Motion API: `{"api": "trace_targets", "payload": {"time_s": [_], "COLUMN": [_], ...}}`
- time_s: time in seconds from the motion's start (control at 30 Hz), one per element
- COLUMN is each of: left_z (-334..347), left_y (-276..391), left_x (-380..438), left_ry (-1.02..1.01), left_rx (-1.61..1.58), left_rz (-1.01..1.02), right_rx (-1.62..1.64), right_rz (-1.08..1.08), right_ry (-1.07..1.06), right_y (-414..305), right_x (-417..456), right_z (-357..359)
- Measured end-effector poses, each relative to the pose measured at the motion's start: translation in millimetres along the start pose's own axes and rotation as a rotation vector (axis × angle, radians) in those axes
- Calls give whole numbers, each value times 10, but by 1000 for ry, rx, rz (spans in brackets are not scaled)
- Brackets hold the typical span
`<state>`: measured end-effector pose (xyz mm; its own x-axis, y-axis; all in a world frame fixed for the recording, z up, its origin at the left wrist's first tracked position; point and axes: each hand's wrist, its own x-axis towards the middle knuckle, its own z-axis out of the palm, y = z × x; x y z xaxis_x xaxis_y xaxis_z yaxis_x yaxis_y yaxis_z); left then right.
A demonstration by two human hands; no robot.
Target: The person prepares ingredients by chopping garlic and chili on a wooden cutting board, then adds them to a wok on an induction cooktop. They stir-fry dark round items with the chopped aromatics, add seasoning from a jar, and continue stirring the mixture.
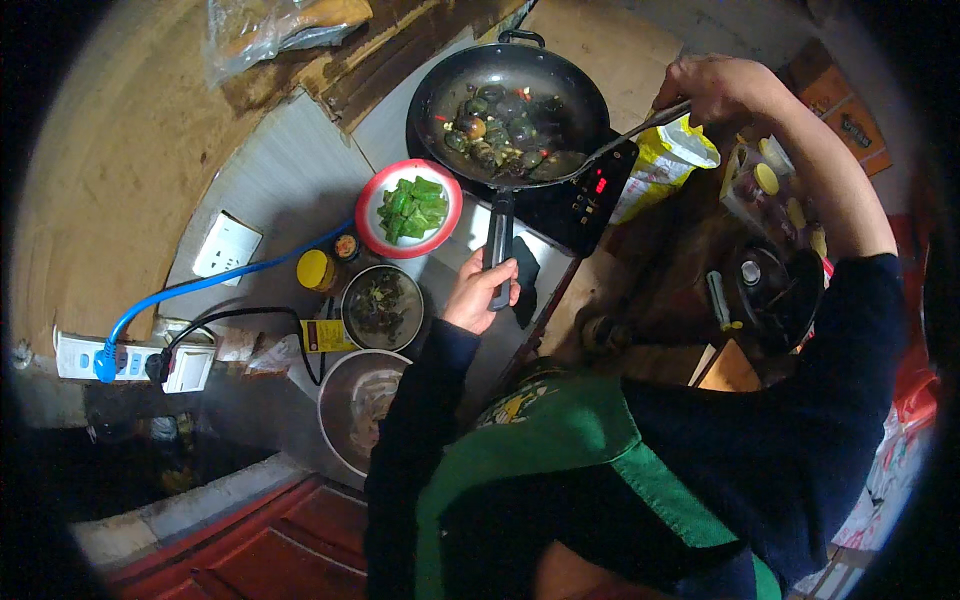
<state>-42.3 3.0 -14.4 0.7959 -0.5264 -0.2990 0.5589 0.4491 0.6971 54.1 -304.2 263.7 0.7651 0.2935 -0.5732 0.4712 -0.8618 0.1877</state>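
My left hand [482, 291] is wrapped around the handle [501, 225] of a dark wok [450, 90]. Inside the wok lie several dark, rounded food pieces [495, 124] with red and pale bits among them. My right hand [712, 86] grips a metal spatula [637, 129] from the right, and its blade rests in the food at the wok's near side. Under the wok is a black induction cooker [581, 206] with lit red digits. Close by on the left, a red-rimmed plate [365, 225] holds cut green vegetable pieces [414, 210].
Left of my forearm stand a bowl with dark scraps [382, 307], a larger metal bowl [337, 405] and a yellow-lidded jar [315, 270]. A blue cable [225, 277] runs to a power strip [82, 358]. Right of the cooker are a yellow bag [660, 169] and several lidded jars [765, 180].
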Motion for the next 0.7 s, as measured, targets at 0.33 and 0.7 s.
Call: {"api": "trace_targets", "payload": {"time_s": [0.33, 0.7], "left_z": [22, 36], "left_y": [-60, -68], "left_x": [87, 51], "left_ry": [-56, -4], "left_rx": [-1, 10], "left_rz": [-13, -1], "right_rx": [-248, -272], "right_rz": [172, 322], "right_ry": [362, 237], "right_y": [-115, 216], "right_x": [820, 258], "right_z": [655, 362]}}
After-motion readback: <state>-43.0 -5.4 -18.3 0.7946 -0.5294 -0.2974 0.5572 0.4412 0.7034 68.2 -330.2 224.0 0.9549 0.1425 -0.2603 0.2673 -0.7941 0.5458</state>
